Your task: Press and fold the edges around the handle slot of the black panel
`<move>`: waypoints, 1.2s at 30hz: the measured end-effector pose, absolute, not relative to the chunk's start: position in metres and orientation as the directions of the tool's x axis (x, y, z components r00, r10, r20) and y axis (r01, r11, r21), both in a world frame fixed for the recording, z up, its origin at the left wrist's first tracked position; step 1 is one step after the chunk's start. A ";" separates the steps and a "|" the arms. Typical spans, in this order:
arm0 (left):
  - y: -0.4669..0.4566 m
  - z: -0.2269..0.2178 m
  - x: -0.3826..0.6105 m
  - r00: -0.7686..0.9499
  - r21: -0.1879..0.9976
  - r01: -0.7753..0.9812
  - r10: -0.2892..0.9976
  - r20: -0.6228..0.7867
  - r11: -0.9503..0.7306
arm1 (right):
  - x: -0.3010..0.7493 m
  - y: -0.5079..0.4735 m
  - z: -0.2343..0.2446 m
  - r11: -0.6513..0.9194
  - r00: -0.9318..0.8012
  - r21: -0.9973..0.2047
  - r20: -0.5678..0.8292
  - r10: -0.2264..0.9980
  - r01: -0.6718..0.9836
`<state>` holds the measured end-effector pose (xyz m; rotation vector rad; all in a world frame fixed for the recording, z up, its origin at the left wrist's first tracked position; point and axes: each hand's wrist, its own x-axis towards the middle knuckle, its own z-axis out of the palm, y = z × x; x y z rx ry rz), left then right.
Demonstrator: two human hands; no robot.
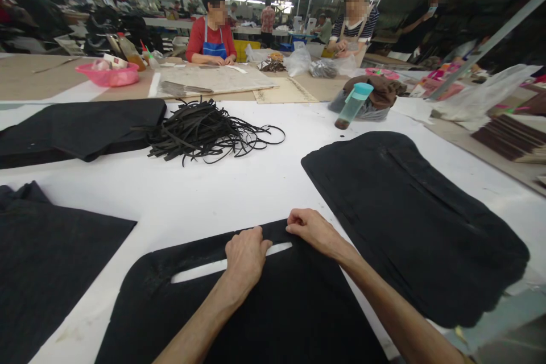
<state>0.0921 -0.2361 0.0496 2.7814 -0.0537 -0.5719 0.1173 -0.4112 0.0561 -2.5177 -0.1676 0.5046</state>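
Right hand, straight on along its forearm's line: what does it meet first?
The right hand would probably meet the pile of black strips first, across the white tabletop; depth is hard to judge.

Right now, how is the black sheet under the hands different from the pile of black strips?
The sheet is wide and flat; the strips are thin and tangled. The left hand and right hand touch the sheet, but not the strips. Both are black and lie on the white table.
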 end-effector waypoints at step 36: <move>-0.233 0.042 0.090 0.940 0.356 0.062 -0.066 -0.335 -0.933 | 0.109 -0.394 0.041 -0.922 0.931 -0.384 -0.354 0.090 -0.057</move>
